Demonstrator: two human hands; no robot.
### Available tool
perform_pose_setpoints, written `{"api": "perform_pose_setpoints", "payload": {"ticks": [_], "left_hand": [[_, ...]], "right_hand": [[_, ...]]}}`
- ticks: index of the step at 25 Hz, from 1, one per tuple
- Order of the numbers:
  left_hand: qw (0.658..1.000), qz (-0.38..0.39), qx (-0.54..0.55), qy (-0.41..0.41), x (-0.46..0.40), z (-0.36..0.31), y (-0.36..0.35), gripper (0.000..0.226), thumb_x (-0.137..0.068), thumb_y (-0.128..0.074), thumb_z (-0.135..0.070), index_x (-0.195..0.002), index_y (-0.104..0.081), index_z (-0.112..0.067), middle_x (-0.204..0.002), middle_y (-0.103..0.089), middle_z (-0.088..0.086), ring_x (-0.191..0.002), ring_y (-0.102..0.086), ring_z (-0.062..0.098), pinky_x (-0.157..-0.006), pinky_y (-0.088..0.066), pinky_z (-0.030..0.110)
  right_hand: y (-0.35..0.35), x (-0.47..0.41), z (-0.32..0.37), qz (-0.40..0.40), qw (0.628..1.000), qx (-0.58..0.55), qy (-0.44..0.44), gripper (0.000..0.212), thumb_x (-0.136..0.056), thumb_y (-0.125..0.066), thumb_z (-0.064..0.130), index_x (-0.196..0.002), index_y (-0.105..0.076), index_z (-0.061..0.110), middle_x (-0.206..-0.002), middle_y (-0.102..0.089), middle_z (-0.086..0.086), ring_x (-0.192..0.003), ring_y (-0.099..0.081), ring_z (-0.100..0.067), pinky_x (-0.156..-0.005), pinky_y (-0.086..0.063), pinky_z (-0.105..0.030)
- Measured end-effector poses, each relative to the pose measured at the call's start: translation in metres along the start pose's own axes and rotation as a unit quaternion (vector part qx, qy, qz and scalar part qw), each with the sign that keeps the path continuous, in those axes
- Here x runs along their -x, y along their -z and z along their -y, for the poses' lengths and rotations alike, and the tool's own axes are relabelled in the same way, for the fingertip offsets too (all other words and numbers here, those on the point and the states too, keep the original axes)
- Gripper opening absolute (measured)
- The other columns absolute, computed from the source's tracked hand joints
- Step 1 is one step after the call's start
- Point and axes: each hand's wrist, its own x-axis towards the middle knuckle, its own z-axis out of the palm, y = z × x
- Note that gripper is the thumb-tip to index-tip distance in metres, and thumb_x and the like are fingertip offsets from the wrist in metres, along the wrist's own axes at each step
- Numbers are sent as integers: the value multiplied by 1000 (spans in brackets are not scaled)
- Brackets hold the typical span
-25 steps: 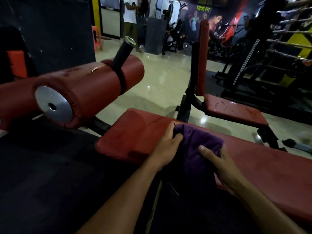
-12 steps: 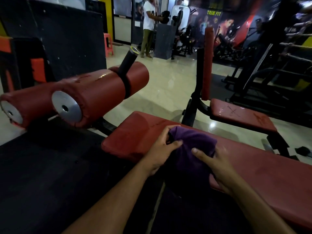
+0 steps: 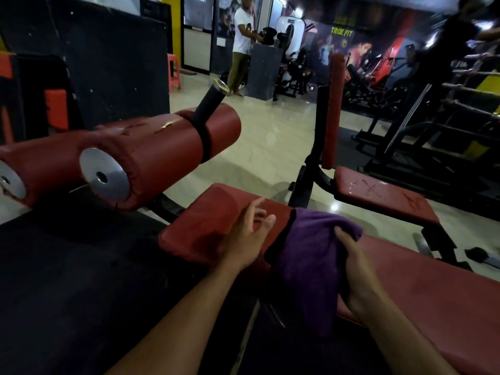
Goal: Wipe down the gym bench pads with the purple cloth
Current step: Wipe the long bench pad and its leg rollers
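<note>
A long red bench pad (image 3: 205,223) runs from the centre to the lower right. The purple cloth (image 3: 311,255) lies bunched on it and hangs over its near edge. My right hand (image 3: 357,272) grips the cloth's right side, thumb over the top fold. My left hand (image 3: 249,234) hovers just left of the cloth with fingers spread and relaxed, holding nothing. Two red roller pads (image 3: 162,152) with metal end caps sit to the left.
A second red seat (image 3: 378,196) with an upright back pad (image 3: 332,112) stands behind the bench. Black floor mats lie in front and left. Dark machines fill the right side. A person (image 3: 242,47) stands far back by a black stand.
My left hand has let go of the cloth and moved left with fingers spread. My right hand has taken a fuller grip on the cloth. The view has shifted down and left.
</note>
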Motion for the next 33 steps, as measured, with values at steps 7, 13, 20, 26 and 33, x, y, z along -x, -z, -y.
{"api": "perform_pose_setpoints", "payload": {"ticks": [7,13,20,26,33], "left_hand": [[927,61,-370,-32,-19,37,13,62,-108,-35,-47,-163,-10,-35,-171,-5,-12,-157,2,9,-125,9,55],[891,117,-436,51,-41,61,5,66,-106,-29,-57,-163,-6,-35,-171,5,-11,-157,10,12,-121,12,64],[842,158,-511,65,-57,77,26,81,-94,-18,-80,-161,9,-41,-168,21,-13,-154,24,13,-114,22,65],[830,137,-538,53,-54,88,30,86,-86,-6,-85,-158,15,-43,-168,21,-14,-153,27,14,-112,22,70],[829,149,-536,53,-49,79,32,82,-93,-8,-79,-161,10,-38,-170,19,-9,-154,26,17,-115,18,70]], "right_hand": [[13,-120,94,-132,895,296,306,20,-95,-55,36,-111,-64,27,-98,-66,3,-88,-61,-17,-82,-51,-39],[6,-252,9,140,711,674,142,24,-96,-51,35,-117,-64,30,-113,-66,-7,-103,-64,-28,-89,-51,-35],[-16,-331,-33,166,809,563,-39,27,-89,-62,40,-111,-63,25,-109,-67,-10,-91,-64,-20,-82,-54,-36],[-135,-331,-61,212,782,582,69,58,-83,-60,65,-114,-68,17,-104,-68,-3,-94,-65,-21,-81,-50,-30],[-12,-326,-37,106,737,666,41,46,-95,-57,49,-110,-66,6,-111,-66,-17,-97,-62,-28,-76,-40,-29]]}}
